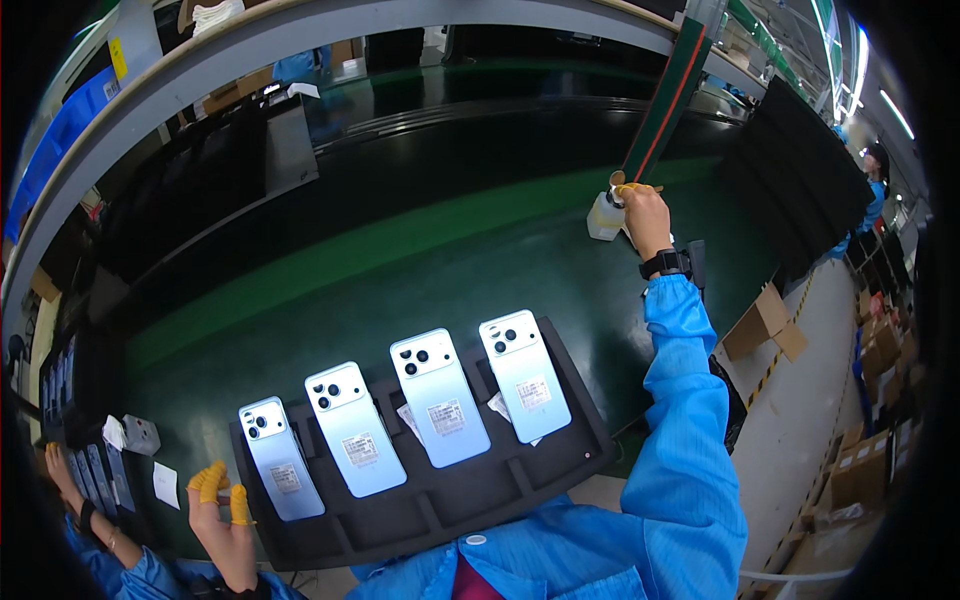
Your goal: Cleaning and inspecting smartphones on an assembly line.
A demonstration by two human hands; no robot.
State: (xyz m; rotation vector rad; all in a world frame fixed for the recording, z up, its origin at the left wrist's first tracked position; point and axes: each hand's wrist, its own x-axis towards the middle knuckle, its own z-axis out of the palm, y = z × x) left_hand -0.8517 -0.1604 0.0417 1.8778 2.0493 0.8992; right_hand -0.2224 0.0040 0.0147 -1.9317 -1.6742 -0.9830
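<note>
My right hand, reaching far across the bench, has its fingers closed at the neck of a small translucent white bottle with yellowish contents. A round brownish piece shows at the bottle's top; its kind is unclear. My left hand, with yellow finger cots, is raised beside the left edge of a black compartmented tray, fingers apart and nothing in them. Several light-blue smartphones lie in the tray, backs up, cameras at the far end, each with a white label; the rightmost phone is nearest my right arm.
A co-worker's hand is at the far left, by more phones. A white paper slip lies between us. A green-and-red post rises behind the bottle. Cardboard boxes stand on the floor at right.
</note>
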